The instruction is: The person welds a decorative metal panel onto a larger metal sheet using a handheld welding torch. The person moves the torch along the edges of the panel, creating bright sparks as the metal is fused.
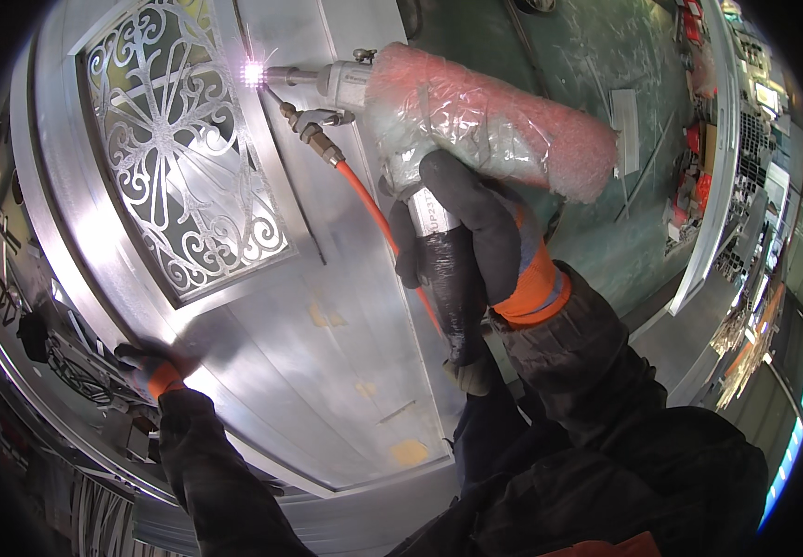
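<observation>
Torch (490,121): guide it evenly, your right hand (490,223) gripping its handle (455,288); your left hand (149,368) has fingers I can't judge.

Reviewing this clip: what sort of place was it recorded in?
Most likely a metalworking shop. The gloved right hand holds a bubble-wrapped tool with bright sparks at its tip, against a large metal panel fitted with ornamental scrollwork.
</observation>
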Motion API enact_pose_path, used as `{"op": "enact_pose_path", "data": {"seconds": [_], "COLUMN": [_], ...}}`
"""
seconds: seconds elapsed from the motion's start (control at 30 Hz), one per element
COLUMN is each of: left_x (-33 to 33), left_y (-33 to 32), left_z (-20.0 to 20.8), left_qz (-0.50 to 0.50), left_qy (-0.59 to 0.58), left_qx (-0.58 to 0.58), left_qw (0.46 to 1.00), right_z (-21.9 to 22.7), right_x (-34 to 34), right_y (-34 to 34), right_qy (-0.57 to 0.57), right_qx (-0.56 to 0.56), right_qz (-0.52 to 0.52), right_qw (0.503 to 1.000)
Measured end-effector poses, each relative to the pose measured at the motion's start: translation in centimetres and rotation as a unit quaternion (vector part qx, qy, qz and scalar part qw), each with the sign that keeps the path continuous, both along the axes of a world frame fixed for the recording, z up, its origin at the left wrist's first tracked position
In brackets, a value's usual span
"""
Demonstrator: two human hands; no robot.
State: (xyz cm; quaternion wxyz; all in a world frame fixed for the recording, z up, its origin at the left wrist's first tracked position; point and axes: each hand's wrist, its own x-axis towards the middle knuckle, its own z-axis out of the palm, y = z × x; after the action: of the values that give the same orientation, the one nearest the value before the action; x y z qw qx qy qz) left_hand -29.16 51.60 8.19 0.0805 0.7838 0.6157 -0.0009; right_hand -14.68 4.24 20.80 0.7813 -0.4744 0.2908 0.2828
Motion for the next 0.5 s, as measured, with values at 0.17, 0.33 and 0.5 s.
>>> {"op": "enact_pose_path", "data": {"seconds": [0.17, 0.33, 0.5], "left_x": [0.6, 0.7, -2.3], "left_y": [-1.2, -1.3, 4.1], "left_z": [0.4, 0.4, -2.3], "left_qz": [0.001, 0.001, -0.035], "left_qy": [-0.006, -0.022, -0.061], "left_qx": [-0.003, -0.003, 0.008], "left_qw": [1.0, 1.0, 0.997], "right_z": [-0.4, -0.7, 0.3], "right_x": [-0.6, -1.4, -1.2], "right_y": [-0.4, -0.6, -0.4], "right_qy": [-0.019, -0.014, 0.015], "right_qx": [0.001, 0.025, 0.019], "right_qz": [0.007, -0.007, -0.004], "right_qw": [1.0, 1.0, 1.0]}}
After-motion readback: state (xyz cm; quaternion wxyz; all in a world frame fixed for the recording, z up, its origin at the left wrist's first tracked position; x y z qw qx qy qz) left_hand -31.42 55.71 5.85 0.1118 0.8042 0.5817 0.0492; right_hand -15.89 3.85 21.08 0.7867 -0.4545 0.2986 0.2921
